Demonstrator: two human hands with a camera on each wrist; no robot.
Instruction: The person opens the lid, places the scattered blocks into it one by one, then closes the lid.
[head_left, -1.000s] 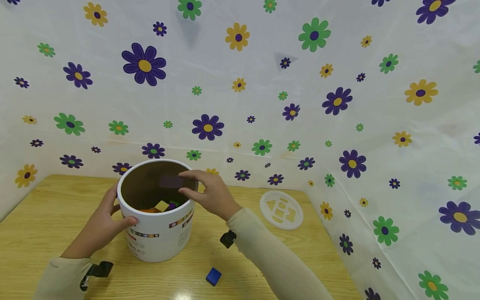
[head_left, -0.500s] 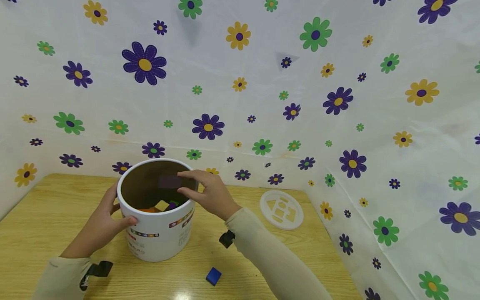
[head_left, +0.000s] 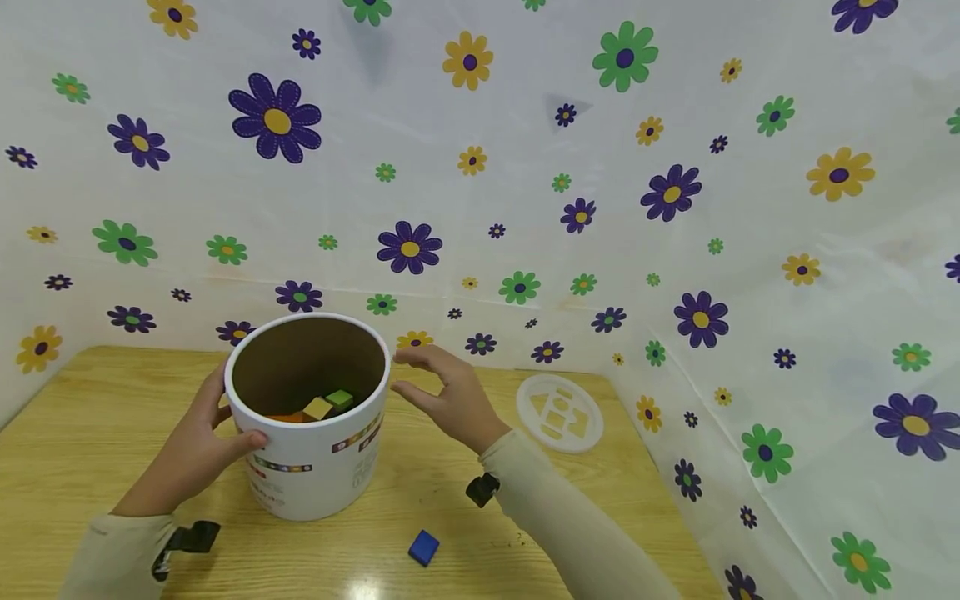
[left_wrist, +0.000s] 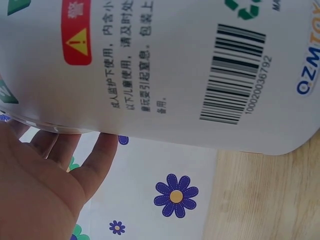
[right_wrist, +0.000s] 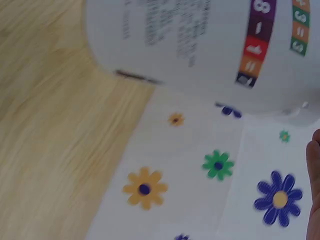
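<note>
A white tub (head_left: 315, 467) with printed labels stands upright on the table. My left hand (head_left: 187, 446) grips its left side, the thumb on the front wall and the fingers around the back. The left wrist view shows those fingers (left_wrist: 102, 157) against the tub's barcode-printed wall. Just right of the rim is my right hand (head_left: 453, 400), fingers loosely bent with nothing between them. Inside the tub I see a green block (head_left: 340, 399), a yellow block (head_left: 318, 408) and an orange piece (head_left: 287, 418); the rest of the bottom is hidden by the front wall.
A small blue block (head_left: 423, 547) lies on the wooden table (head_left: 360, 550) in front of the tub. At the back right lies a round white lid (head_left: 527, 421) with shaped cut-outs. A flower-patterned sheet (head_left: 517, 125) closes off the back and right side.
My right hand has moved right, off the tub's rim. A dark purple block seen below its fingers earlier has dropped out of sight. The left hand keeps its grip on the tub.
</note>
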